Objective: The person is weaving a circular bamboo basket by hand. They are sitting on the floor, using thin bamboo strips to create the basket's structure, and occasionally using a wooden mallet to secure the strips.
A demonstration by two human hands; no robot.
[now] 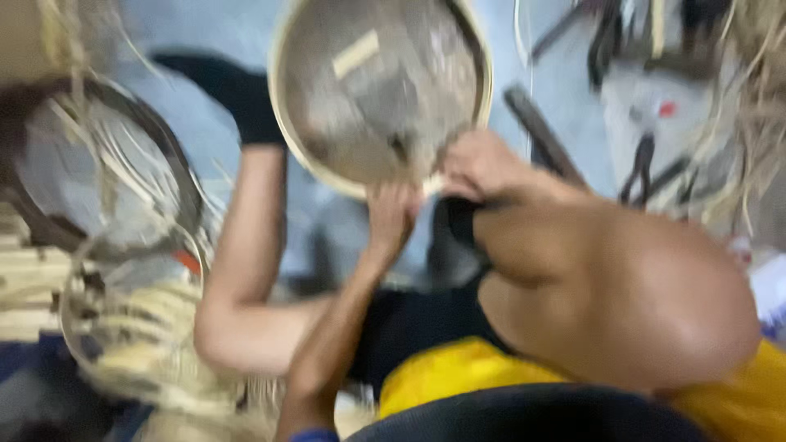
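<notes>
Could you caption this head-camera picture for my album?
Both hands, left and right, grip the pale rim of a round woven sieve above the floor.

Heavy motion blur across the whole frame; no edge is sharp. Lighting is even, moderately bright and diffuse, with its source not discernible. A soft sheen shows on the knee (622, 303) at 4 o'clock. Shadows are weak. Smear is worst at 9 o'clock.

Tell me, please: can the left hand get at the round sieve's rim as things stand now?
Probably yes. The left hand already lies at the lower rim of the round sieve, beside the right hand, with nothing between them. The picture is blurred, so the exact grip is unclear.
</notes>
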